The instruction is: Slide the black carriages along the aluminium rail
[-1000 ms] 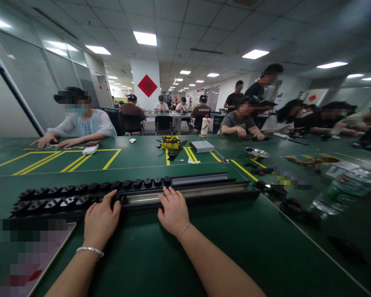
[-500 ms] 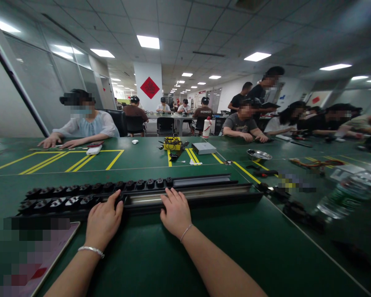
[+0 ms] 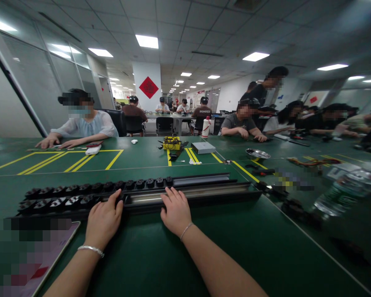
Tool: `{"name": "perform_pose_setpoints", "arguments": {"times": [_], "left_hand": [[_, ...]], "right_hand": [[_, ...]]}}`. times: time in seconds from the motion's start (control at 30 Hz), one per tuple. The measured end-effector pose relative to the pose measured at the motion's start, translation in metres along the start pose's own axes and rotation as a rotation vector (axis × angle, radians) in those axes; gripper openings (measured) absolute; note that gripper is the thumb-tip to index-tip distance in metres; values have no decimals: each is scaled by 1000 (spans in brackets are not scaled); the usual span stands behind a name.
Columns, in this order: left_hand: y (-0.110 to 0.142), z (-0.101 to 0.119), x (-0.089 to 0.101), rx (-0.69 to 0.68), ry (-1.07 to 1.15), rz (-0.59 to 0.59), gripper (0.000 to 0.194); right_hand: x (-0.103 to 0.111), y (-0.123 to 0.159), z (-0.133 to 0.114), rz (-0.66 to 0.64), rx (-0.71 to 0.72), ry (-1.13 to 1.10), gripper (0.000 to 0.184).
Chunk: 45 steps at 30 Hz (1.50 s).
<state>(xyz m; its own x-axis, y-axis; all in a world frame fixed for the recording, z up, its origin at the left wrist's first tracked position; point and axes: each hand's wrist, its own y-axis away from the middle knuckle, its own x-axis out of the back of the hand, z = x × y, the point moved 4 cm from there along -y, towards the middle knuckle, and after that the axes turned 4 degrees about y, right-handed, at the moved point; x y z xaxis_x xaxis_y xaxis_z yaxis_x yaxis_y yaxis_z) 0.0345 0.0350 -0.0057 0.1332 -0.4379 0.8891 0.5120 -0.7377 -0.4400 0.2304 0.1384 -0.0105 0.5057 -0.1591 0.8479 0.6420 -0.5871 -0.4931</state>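
Note:
Two long black rails (image 3: 204, 192) lie side by side across the green table (image 3: 160, 255) in front of me. Their left halves carry rows of several black socket modules (image 3: 80, 194); the right halves show bare metal channel. My left hand (image 3: 102, 220) rests at the near rail's edge, fingers curled, fingertips touching the last module of the near row. My right hand (image 3: 175, 210) lies flat with fingers stretched onto the near rail's bare channel.
A tablet (image 3: 34, 260) lies at my near left. A plastic water bottle (image 3: 340, 198) and dark small parts lie to the right. Farther off are a yellow box (image 3: 171, 142), a grey box (image 3: 203, 147) and a metal bowl (image 3: 257, 154). Several people sit around the tables.
Both hands stay on the near rail almost unmoved. The view has shifted slightly. A standing person at the back right has moved a little.

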Motion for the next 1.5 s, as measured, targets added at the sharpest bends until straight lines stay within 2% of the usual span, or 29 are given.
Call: {"name": "perform_pose_setpoints", "arguments": {"times": [0.17, 0.73, 1.5], "left_hand": [[0, 0, 1, 23, 16, 22, 57], [0, -3, -3, 2, -20, 0, 52], [-1, -3, -5, 30, 29, -89, 53]], "right_hand": [[0, 0, 0, -8, 4, 10, 44], [1, 0, 0, -17, 1, 10, 44], [0, 0, 0, 15, 4, 5, 43]]}}
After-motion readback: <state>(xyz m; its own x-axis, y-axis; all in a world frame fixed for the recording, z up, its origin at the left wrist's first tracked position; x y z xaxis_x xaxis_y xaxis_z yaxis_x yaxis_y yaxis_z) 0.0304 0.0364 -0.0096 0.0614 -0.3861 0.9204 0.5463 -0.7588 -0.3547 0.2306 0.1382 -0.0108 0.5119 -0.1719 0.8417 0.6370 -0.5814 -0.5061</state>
